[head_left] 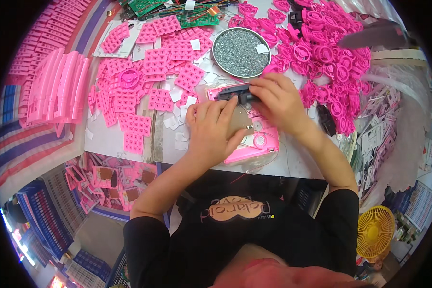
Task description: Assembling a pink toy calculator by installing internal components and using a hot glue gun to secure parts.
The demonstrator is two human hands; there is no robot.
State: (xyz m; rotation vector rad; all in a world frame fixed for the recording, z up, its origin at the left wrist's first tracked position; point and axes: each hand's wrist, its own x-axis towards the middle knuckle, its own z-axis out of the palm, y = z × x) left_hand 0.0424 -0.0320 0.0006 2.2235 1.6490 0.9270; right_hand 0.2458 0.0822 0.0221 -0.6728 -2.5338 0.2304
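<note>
On the table in front of me lies a pink plastic casing (268, 145) with a thin wire and small round parts in it. A black plastic piece (235, 91), long and block-like, sits across its far end. My right hand (282, 103) has its fingers closed round the right end of this black piece. My left hand (212, 127) rests over the casing's left side and grips it, with the forefinger reaching the black piece. Its thumb lies near a small metal contact. Both hands partly hide the casing's inside.
Beyond the hands stands a round tin (241, 53) full of small screws. Pink button pads (156, 62) with white paper bits lie left; pink ring-shaped parts (316, 53) are heaped right. A black block (326, 120) lies by them. Circuit boards (197, 20) sit at the back.
</note>
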